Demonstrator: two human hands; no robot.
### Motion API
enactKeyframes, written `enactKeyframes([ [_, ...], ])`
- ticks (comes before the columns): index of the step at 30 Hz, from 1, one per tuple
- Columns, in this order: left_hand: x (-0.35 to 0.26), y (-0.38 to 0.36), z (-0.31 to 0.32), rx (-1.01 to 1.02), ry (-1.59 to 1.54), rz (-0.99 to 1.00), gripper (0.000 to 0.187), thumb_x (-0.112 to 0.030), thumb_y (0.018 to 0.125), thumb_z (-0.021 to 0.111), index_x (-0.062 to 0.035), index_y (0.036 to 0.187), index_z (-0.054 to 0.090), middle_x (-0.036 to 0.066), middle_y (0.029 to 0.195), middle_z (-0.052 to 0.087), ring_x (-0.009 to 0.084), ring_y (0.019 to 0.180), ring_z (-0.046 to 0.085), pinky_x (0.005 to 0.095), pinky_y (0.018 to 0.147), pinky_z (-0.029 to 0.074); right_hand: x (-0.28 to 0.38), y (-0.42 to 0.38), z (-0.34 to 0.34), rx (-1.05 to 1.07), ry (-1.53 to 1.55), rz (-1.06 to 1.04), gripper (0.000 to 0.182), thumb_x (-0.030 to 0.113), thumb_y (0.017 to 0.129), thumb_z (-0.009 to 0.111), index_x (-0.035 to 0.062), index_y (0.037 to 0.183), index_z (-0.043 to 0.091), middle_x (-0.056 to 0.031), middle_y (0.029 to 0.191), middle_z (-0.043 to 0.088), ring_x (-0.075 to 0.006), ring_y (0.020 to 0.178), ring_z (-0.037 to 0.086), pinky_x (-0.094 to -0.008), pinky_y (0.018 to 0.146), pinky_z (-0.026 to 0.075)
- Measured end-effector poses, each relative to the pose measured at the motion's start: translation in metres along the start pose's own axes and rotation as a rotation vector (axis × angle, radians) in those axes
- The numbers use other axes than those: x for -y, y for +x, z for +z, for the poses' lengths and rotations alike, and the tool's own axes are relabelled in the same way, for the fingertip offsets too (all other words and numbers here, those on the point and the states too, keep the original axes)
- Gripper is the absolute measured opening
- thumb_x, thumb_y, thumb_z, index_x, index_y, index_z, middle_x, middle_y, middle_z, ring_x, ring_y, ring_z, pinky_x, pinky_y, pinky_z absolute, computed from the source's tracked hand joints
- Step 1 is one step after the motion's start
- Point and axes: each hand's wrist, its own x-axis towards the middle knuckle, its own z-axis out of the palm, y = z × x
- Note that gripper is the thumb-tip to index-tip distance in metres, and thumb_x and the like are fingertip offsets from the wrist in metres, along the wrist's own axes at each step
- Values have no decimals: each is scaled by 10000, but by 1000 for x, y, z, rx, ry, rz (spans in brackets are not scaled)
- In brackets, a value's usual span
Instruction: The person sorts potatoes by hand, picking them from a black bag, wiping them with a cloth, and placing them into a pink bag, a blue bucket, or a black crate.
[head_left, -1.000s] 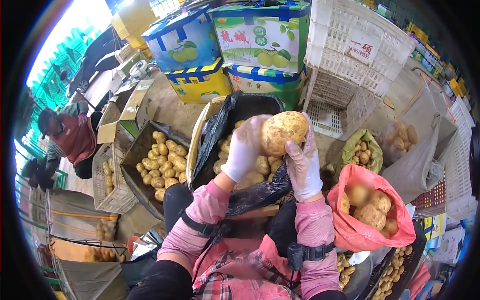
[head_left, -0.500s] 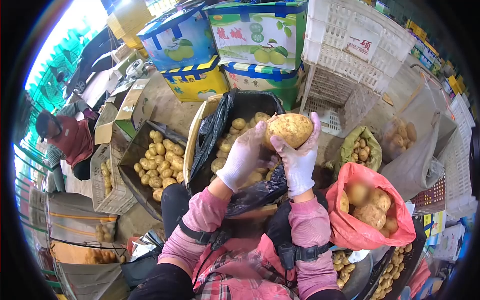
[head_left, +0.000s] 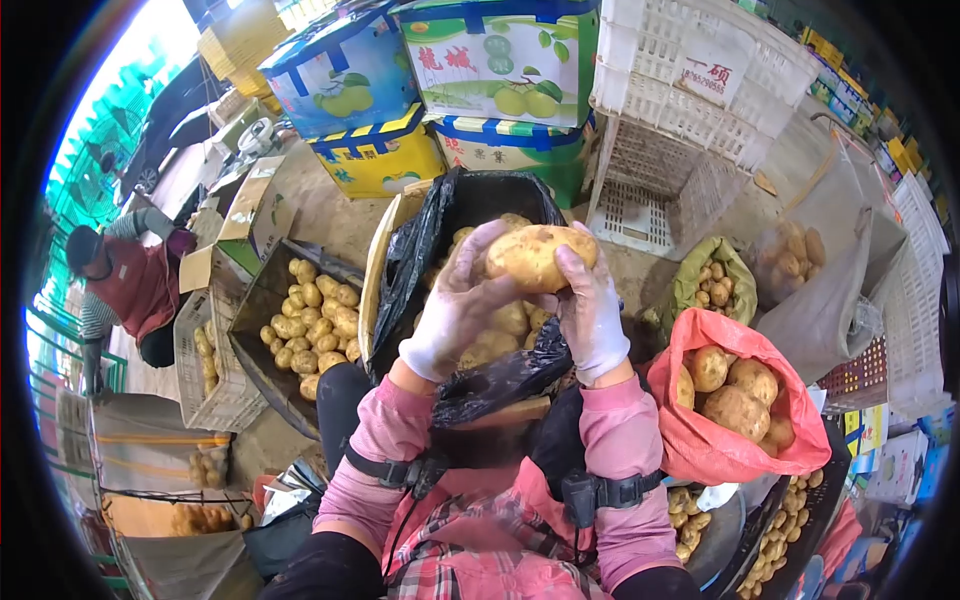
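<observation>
Head view: the large potato (head_left: 541, 258) is held above the right-hand side of the black-lined container (head_left: 408, 262), its long axis running crosswise from left to right, nearly level, one rounded end towards each hand. The left hand (head_left: 458, 302) curls round the left end; the right hand (head_left: 591, 308) grips the right end, fingers and thumb against the skin. More potatoes (head_left: 492, 346) lie below, inside the container. Past its left edge stands a dark box (head_left: 262, 306) of smaller potatoes; off its near right corner is an open pink sack (head_left: 702, 450) of large ones, with a green sack (head_left: 690, 287) just beyond.
</observation>
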Motion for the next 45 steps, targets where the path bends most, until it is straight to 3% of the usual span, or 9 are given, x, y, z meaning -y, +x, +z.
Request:
enactKeyframes([
  [11, 10, 9, 6, -129, 298, 197, 422, -134, 1038, 513, 47, 1416, 465, 132, 1331, 581, 198, 1269, 539, 307, 1094, 392, 40, -38, -5, -143, 148, -4, 679, 150, 783, 822, 78, 1358, 467, -69, 1190, 607, -189, 1055, 640, -339, 827, 583],
  [15, 18, 14, 57, 78, 438, -10, 495, -194, 957, 669, 70, 1344, 511, 99, 1218, 606, 124, 1062, 556, 260, 907, 460, 123, -113, -44, -328, -205, -496, 634, 126, 789, 811, 13, 1317, 480, -114, 1207, 606, -193, 1088, 628, -326, 939, 544],
  [19, 96, 62, 99, 337, 998, -62, 851, -567, 801, 738, 129, 1255, 552, 272, 1324, 585, 358, 1231, 578, 408, 1003, 463, 160, -150, -135, -540, -607, -714, 664, -101, 707, 775, -1, 1295, 482, -107, 1276, 538, -183, 1172, 569, -329, 1024, 494],
  [21, 87, 67, 150, 487, 1177, -160, 693, -534, 786, 789, 67, 1103, 655, 171, 975, 689, 246, 918, 658, 378, 806, 521, 163, -157, -175, -509, -687, -714, 648, -131, 689, 743, 14, 1273, 504, -105, 1302, 523, -198, 1227, 535, -339, 1068, 454],
  [26, 164, 102, 180, 320, 422, -303, 300, -259, 938, 680, 22, 1044, 689, 89, 935, 691, 149, 848, 625, 333, 717, 512, 152, -154, -202, -192, -1817, -449, 420, 50, 743, 747, 114, 1139, 625, -104, 1388, 510, -377, 1355, 441, -448, 1141, 377],
  [29, 161, 74, 210, 252, 576, -149, 162, -116, 975, 596, 20, 1025, 667, 44, 883, 657, 107, 791, 561, 298, 712, 491, 157, -155, -179, -209, -1922, -72, 349, 133, 767, 747, 127, 1101, 648, -95, 1397, 513, -417, 1355, 404, -487, 1133, 372],
  [34, 158, 53, 233, 185, 340, -94, 255, -204, 935, 605, 43, 918, 667, 177, 841, 696, 214, 740, 623, 362, 716, 512, 160, -130, -217, -177, -1788, -272, 363, 48, 762, 703, 134, 1109, 637, -88, 1489, 454, -434, 1383, 352, -490, 1147, 353],
  [40, 118, 66, 196, 344, 862, -13, 239, -251, 972, 630, -15, 966, 668, 59, 823, 676, 126, 735, 581, 315, 674, 497, 126, -125, -222, -195, -2074, -268, 459, 17, 762, 677, 179, 1190, 652, -75, 1588, 345, -497, 1446, 246, -523, 1205, 256],
  [45, 110, 52, 109, 328, 416, -181, 248, -318, 986, 614, -108, 1116, 611, -34, 876, 568, 82, 749, 532, 251, 658, 488, 149, -133, -220, -89, -1967, -270, 303, 100, 854, 652, 133, 1153, 685, -98, 1490, 491, -373, 1416, 371, -443, 1190, 285],
])
